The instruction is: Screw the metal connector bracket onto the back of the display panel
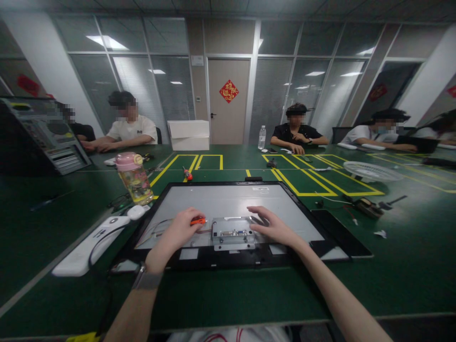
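A flat display panel [228, 195] with a black frame lies back side up in front of me. On its near middle sits a metal box [233, 233] with connector ports along the near side. My left hand [183, 227] is closed around a small orange-handled tool [198, 221], just left of the box; the tool's exact kind is hard to make out. Thin cables [156, 228] run over the panel by that hand. My right hand [272, 225] has its fingers stretched out and apart, with the thumb by the right end of the box. It holds nothing.
A white power bank [90, 247] with a black cable and a pink-lidded bottle [131, 178] stand left. A black slab [340, 232] adjoins the panel at right, with a brown-and-black tool [368, 206] beyond. A computer case [46, 135] stands far left. Several people sit across the green table [249, 297].
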The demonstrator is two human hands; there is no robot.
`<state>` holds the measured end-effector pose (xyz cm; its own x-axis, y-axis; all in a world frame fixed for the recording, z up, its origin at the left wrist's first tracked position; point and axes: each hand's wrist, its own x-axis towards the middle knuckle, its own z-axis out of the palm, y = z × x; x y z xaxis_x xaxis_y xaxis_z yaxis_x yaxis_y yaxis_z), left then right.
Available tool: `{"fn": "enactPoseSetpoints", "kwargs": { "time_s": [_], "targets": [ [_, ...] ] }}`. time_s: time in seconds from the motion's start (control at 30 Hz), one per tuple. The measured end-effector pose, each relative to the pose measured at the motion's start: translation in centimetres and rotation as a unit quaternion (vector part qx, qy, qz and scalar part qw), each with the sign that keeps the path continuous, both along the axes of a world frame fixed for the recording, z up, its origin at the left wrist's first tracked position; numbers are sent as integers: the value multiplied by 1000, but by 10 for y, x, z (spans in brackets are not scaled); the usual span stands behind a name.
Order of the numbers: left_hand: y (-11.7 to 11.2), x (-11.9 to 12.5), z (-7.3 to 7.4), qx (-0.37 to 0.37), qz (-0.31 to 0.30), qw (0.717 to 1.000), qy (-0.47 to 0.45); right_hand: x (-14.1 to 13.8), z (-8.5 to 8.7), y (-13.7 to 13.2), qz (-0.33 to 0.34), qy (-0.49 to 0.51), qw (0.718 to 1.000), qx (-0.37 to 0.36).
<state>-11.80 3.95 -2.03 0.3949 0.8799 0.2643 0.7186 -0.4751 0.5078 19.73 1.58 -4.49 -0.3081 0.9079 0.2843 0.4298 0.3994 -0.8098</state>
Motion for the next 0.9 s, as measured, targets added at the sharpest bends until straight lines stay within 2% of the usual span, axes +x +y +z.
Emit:
{"fn": "enactPoseSetpoints", "kwargs": {
  "time_s": [0.1,0.17,0.23,0.33,0.43,0.53,0.6,0.67,0.77,0.9],
  "targets": [
    [-6,12,14,108,46,987,-106,-12,6,0,-34,84,995,40],
    [-13,26,25,161,54,967,-191,-24,12,-3,-23,145,989,13],
    [-21,46,33,145,37,950,-273,-35,17,-6,8,187,982,-37],
    [-31,78,39,84,-12,938,-336,-47,21,-10,47,216,973,-70],
    [-35,106,38,58,-34,926,-370,-51,21,-13,53,249,963,-84],
    [-34,119,34,50,-52,925,-372,-48,20,-15,58,251,961,-99],
    [-31,114,30,59,-51,934,-350,-43,19,-14,56,261,957,-112],
    [-29,99,24,81,-34,946,-311,-36,18,-11,40,306,944,-117],
    [-29,67,11,88,-46,979,-178,-23,17,-4,-31,417,901,-118],
    [-36,36,-8,64,-79,992,-81,-7,15,5,-97,487,859,-128]
  ]
}}
